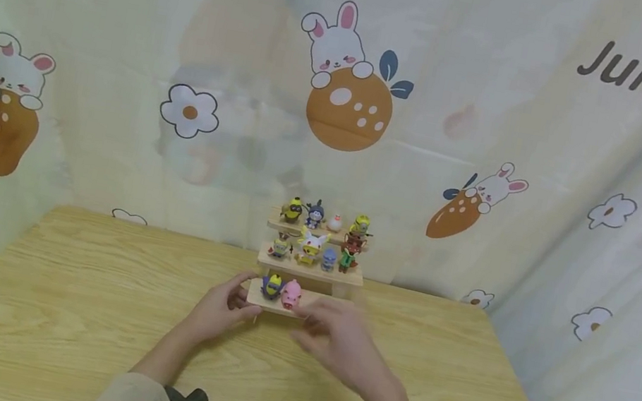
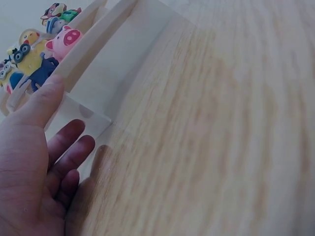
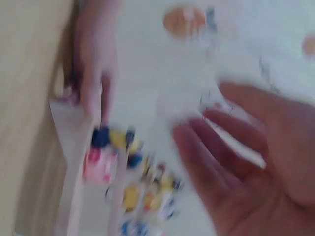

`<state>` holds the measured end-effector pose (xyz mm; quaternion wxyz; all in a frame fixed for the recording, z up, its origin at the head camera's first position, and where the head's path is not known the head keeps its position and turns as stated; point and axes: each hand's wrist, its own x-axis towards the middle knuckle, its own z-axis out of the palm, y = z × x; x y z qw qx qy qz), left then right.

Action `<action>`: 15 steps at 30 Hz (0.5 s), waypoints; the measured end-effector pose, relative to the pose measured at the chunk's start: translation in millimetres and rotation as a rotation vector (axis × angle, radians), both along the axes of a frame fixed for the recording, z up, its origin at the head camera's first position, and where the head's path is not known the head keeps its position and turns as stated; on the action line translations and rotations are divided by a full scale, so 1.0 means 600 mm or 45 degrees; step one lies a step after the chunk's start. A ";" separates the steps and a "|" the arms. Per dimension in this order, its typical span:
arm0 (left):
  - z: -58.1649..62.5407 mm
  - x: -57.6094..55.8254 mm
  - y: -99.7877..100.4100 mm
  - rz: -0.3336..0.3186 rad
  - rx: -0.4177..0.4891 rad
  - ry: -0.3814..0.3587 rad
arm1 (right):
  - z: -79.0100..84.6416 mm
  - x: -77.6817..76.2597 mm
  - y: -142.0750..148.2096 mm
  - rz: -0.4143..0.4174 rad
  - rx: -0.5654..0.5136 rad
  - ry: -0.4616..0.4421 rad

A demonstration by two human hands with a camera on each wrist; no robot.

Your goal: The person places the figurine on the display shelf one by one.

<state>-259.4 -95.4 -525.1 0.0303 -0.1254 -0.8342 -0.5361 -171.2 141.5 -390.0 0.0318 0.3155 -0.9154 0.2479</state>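
A three-tier wooden display stand (image 1: 308, 271) carries small toy figures. On its lowest step sit a yellow figure in dark blue (image 1: 272, 286) and a pink pig figure (image 1: 291, 293), side by side at the left. My left hand (image 1: 219, 308) grips the left end of that step; in the left wrist view its thumb (image 2: 47, 96) lies against the step's edge, the other fingers loosely bent below. Blurred, my right hand (image 1: 338, 340) hovers before the right part of the same step, overlapping it in the head view. In the right wrist view its fingers (image 3: 197, 162) are spread, holding nothing.
The middle tier bears several figures, among them a white-eared yellow one (image 1: 310, 247) and a red-brown one in green (image 1: 351, 254). More figures, including a small white one (image 1: 335, 222), line the top tier. A printed curtain (image 1: 259, 39) hangs behind the wooden table (image 1: 102, 305).
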 end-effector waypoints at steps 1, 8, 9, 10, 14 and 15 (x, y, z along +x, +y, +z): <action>0.000 0.001 0.002 0.005 -0.002 0.002 | 0.001 0.021 0.002 0.128 0.083 -0.026; 0.003 -0.002 0.007 0.003 0.005 0.022 | -0.080 0.101 0.016 0.597 0.462 -0.403; 0.003 -0.002 0.007 -0.003 0.008 0.023 | -0.104 0.101 0.021 0.545 0.428 -0.525; 0.004 -0.002 0.007 -0.007 0.010 0.025 | -0.127 0.102 0.025 0.462 0.389 -0.649; 0.005 0.000 0.007 -0.006 0.019 0.018 | -0.189 0.114 0.032 0.105 0.269 -0.851; 0.005 0.001 0.006 -0.003 0.019 0.018 | -0.196 0.123 0.030 0.069 0.272 -0.802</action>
